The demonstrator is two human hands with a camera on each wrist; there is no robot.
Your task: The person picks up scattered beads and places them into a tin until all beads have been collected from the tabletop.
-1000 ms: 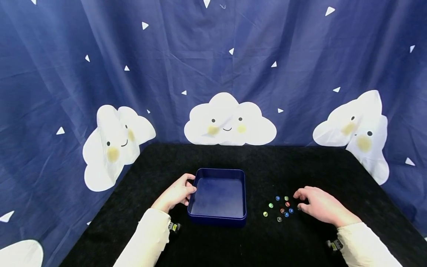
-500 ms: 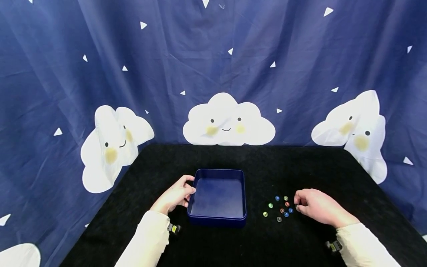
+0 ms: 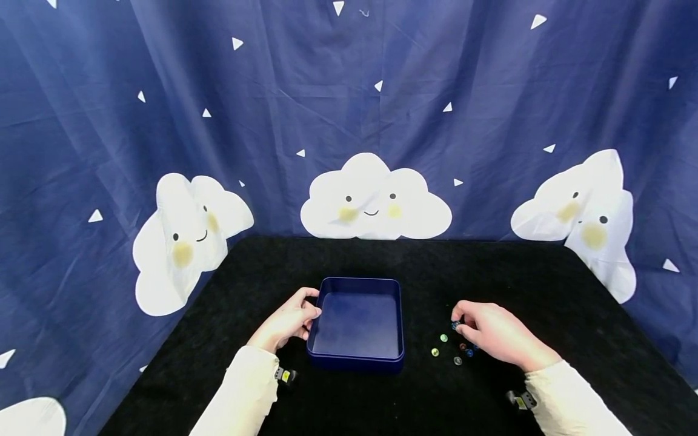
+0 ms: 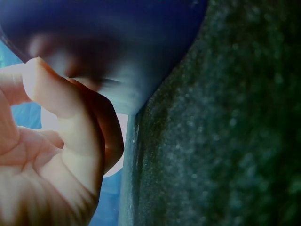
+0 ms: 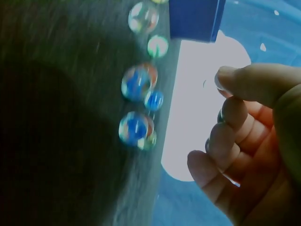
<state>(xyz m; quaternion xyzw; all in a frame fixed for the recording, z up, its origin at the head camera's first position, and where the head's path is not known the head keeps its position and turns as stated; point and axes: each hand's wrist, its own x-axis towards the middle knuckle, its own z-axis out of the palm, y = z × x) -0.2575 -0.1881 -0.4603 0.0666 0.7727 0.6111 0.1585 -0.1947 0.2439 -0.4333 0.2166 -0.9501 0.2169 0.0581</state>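
The blue square box (image 3: 357,357), open at the top, sits on the black cloth. My left hand (image 3: 286,318) grips its left wall, thumb tip at the rim; in the left wrist view the fingers (image 4: 75,113) meet the outer wall (image 4: 141,52). My right hand (image 3: 498,333) hovers bent over the marbles. Seen from the head, a blue marble (image 3: 455,326) shows between its thumb and forefinger. The right wrist view has that blue marble (image 5: 154,100) on the cloth, apart from the fingertips (image 5: 225,77). Some marbles are hidden under the hand.
Around the right hand lie a green marble (image 3: 444,338), a yellow marble (image 3: 435,352), a clear marble (image 3: 457,361) and several others in blue and red. Behind the black-covered table (image 3: 414,257) hangs a blue curtain (image 3: 349,109) with clouds.
My right hand has moved left, from the right edge of the marble group to above it, covering some marbles. The left hand and the box have stayed in place.
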